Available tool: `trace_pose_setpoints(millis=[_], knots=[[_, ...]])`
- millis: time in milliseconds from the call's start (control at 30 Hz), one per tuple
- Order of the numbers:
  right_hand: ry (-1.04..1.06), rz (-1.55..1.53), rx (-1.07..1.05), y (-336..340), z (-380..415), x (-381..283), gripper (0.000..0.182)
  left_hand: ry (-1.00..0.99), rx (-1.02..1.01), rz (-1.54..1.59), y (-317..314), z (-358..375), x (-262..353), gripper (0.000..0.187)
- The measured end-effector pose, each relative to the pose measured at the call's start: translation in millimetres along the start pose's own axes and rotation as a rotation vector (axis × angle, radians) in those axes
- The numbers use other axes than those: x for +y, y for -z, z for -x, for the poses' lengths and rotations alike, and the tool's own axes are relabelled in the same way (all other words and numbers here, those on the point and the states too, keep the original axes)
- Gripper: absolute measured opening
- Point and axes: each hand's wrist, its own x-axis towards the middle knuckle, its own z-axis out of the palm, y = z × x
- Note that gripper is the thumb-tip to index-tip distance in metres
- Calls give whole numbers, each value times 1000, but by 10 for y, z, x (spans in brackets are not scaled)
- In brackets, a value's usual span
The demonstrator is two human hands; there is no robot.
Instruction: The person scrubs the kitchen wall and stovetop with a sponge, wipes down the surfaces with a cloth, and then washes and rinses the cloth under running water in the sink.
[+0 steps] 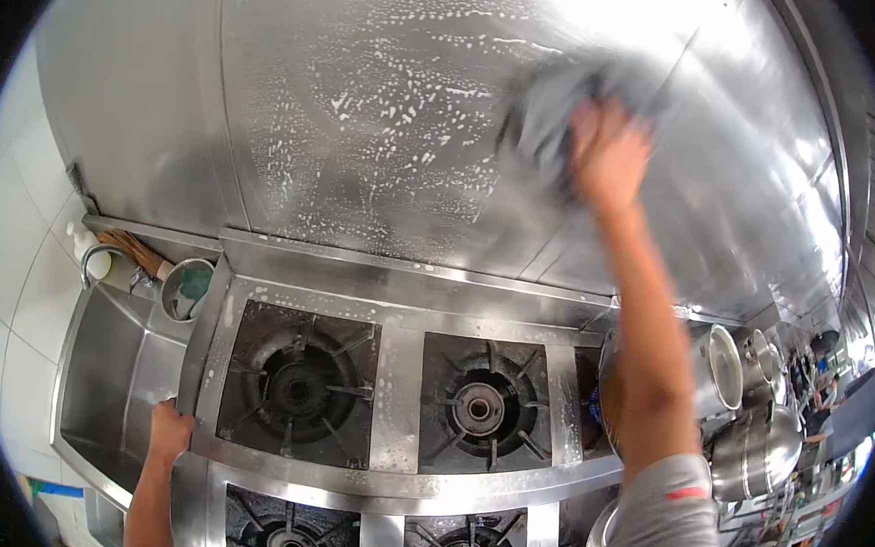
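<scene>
Your right hand [610, 154] presses a blurred cloth [557, 115] flat against the soapy metal wall [364, 159]; your left hand [171, 430] is closed on the sink's [111, 374] edge beside the stove [397, 401].

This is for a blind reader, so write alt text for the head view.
A person's right hand, blurred, holds what looks like a grey cloth against a steel wall panel streaked with suds, above a stove. The left hand is closed on the steel edge between sink and stove; metal pots stand at the right.
</scene>
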Motion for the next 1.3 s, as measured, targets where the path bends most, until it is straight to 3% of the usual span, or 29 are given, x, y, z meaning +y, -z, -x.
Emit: trace_pose_setpoints(millis=[33,67,100,167,267,300,333,367,400,433,500,533,567,700,733,767,800,833,867,900,967,1033,1100,1133,1167,1267,1300], knots=[[48,-21,280,164,-738,112,45,16,21,1,4,30,25,33],[56,-41,339,357,-1371,177,51,29,39,3,3,34,103,34],[87,15,380,497,-1934,268,46,39,56,6,0,19,155,34],[-145,-33,286,896,-2453,-68,66,114,-17,46,11,3,121,34],[-52,84,362,555,-2277,-344,66,100,20,61,7,13,143,33],[-16,5,231,589,-1848,-650,65,77,56,56,8,28,168,33],[229,41,421,110,-1384,-610,44,89,38,30,31,22,190,32],[294,-231,350,40,-819,-853,46,102,20,6,55,7,214,32],[425,-319,183,-77,-158,-980,50,114,1,-17,65,17,200,32],[428,-532,-136,-262,550,-1106,61,116,1,-11,31,27,112,32],[638,-292,-696,-213,1795,-1166,59,116,13,1,-43,8,-99,33],[648,-129,-1205,-25,1930,-1188,66,124,9,-4,-25,11,-67,34],[437,-467,-1236,-367,2365,-971,65,129,3,-12,18,-1,29,34],[599,-345,-909,-138,1348,-876,60,157,-24,11,112,20,234,35],[649,-107,-776,126,754,-897,62,141,8,-18,90,25,244,35],[550,-108,-577,181,182,-821,56,128,41,-49,60,54,201,35],[468,-165,-73,354,-445,-824,48,115,68,-87,32,65,146,34],[432,-98,207,345,-1130,-703,57,123,49,-79,5,52,79,34],[293,-145,362,563,-1760,-658,67,134,30,-74,-18,35,-1,34],[162,46,497,685,-2236,-610,66,146,10,-69,-39,17,-39,35],[-236,92,262,1065,-2593,-972,65,137,-20,11,8,9,18,36],[-141,160,123,933,-2563,-1139,70,129,-40,62,26,11,83,37],[139,263,371,429,-2061,-1463,68,132,-49,65,93,25,125,38],[359,-18,360,379,-1563,-1653,66,161,-55,39,152,50,179,39],[499,-44,255,237,-1022,-1839,66,184,-61,17,194,43,275,39],[886,-449,-555,-133,679,-2043,66,236,-85,21,259,20,444,40],[908,-542,-935,-322,1192,-2011,67,250,-92,33,283,33,436,40]])
